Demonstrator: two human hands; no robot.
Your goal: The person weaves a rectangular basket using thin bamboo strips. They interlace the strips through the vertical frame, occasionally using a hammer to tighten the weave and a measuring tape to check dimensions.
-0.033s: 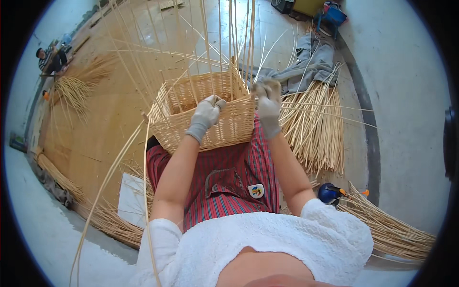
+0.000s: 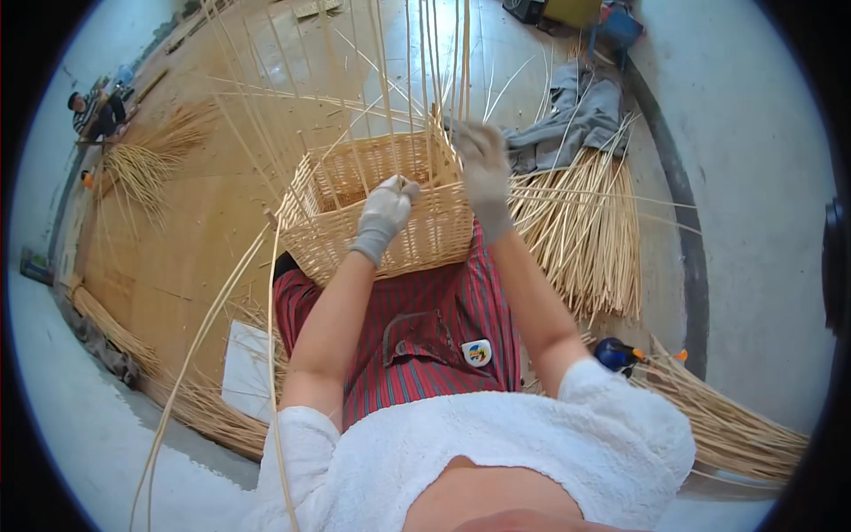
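A rectangular woven basket point(image 2: 417, 239) of pale cane rests on my lap, with tall upright stakes point(image 2: 383, 97) rising from its walls. My left hand point(image 2: 388, 209), in a grey-white glove, is closed over the top edge of the near wall, thumb and fingers pinched on the weave there. At the basket's right corner my gloved right hand point(image 2: 485, 177) is raised just outside the wall. Motion smears its fingers, so what they hold, if anything, does not show. Long loose canes point(image 2: 612, 197) stretch out to the right beyond this hand.
Cut canes point(image 2: 589, 239) lie in a thick bundle at right beside a grey cloth point(image 2: 581, 111). Another bundle point(image 2: 718, 417) is at lower right, near a dark blue round object point(image 2: 613, 355). A person point(image 2: 96, 113) sits far left by more canes point(image 2: 137, 173).
My right hand has shifted up and slightly left, toward the basket's far right corner. My left hand stays at the near rim, and the basket has hardly moved.
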